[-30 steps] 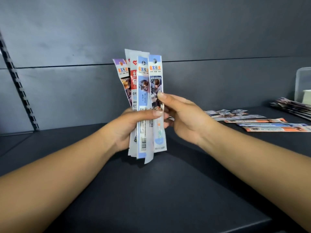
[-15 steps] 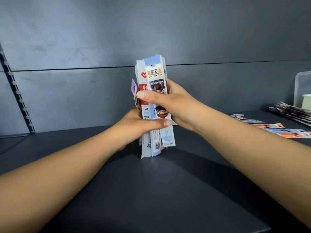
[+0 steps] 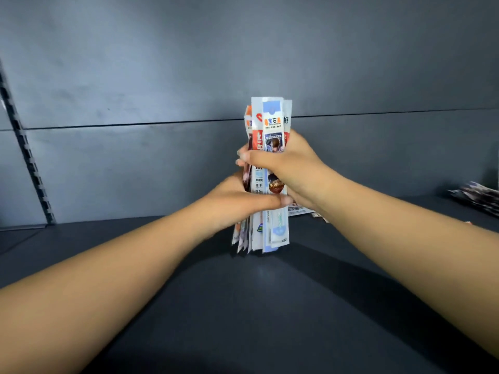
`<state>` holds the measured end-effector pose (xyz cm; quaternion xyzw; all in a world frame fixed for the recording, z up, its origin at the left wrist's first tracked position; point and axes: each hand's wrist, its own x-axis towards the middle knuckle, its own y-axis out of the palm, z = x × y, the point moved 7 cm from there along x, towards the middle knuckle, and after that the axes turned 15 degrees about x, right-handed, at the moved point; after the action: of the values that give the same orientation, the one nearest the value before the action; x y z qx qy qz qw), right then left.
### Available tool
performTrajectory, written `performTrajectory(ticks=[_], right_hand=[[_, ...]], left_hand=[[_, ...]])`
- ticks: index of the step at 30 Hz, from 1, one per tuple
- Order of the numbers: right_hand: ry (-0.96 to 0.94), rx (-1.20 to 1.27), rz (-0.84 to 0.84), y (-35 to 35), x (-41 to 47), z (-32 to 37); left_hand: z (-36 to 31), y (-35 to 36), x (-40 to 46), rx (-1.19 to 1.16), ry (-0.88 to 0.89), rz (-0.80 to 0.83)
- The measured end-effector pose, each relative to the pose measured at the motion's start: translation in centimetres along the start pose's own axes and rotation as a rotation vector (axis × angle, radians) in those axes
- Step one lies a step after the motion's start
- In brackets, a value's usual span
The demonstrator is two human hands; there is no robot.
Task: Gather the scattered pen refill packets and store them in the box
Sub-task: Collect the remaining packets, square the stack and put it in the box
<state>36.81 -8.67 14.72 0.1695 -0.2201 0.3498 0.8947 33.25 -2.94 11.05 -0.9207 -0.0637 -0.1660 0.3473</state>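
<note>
Packets (image 3: 271, 147) of pen refills stood upright as one bundle, lower ends on the dark tabletop (image 3: 270, 306), probably to knock their edges level. The right hand (image 3: 286, 166) was closed round the upper part, the left hand (image 3: 237, 203) round the lower. More packets (image 3: 480, 197) lay far right; no box showed.

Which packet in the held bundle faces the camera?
The blue-and-white packet with the orange logo, frontmost in the bundle; the red-and-white packet and the others sit behind it.
</note>
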Motion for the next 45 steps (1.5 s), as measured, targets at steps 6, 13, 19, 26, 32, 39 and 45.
performTrajectory(ticks=[6, 13, 19, 26, 32, 39, 45], right_hand=[[0.099, 0.088, 0.185, 0.2, 1.2, -1.1], [0.425, -0.202, 0.435, -4.2, 2.0, -3.2], [0.553, -1.049, 0.310, -13.4, 2.3, -7.1], [0.493, -1.076, 0.313, -12.9, 2.1, -8.1], [0.261, -1.068, 0.256, -11.5, 3.3, -6.6], [0.247, -1.042, 0.238, -12.3, 3.3, -6.1], [0.219, -0.902, 0.192, -11.1, 4.0, -1.5]], left_hand=[[1.7, 1.1, 0.5, -0.196, -0.056, -0.170], [4.5, 0.9, 0.0, -0.391, -0.186, -0.302], [5.8, -1.7, -0.6, -0.255, -0.187, -0.460], [6.1, -1.7, -0.8, -0.289, -0.207, -0.468], [6.5, -1.9, -0.8, -0.284, -0.208, -0.518], [6.5, -2.0, -0.9, -0.274, -0.205, -0.530], [7.0, -2.0, -0.8, -0.253, -0.199, -0.555]])
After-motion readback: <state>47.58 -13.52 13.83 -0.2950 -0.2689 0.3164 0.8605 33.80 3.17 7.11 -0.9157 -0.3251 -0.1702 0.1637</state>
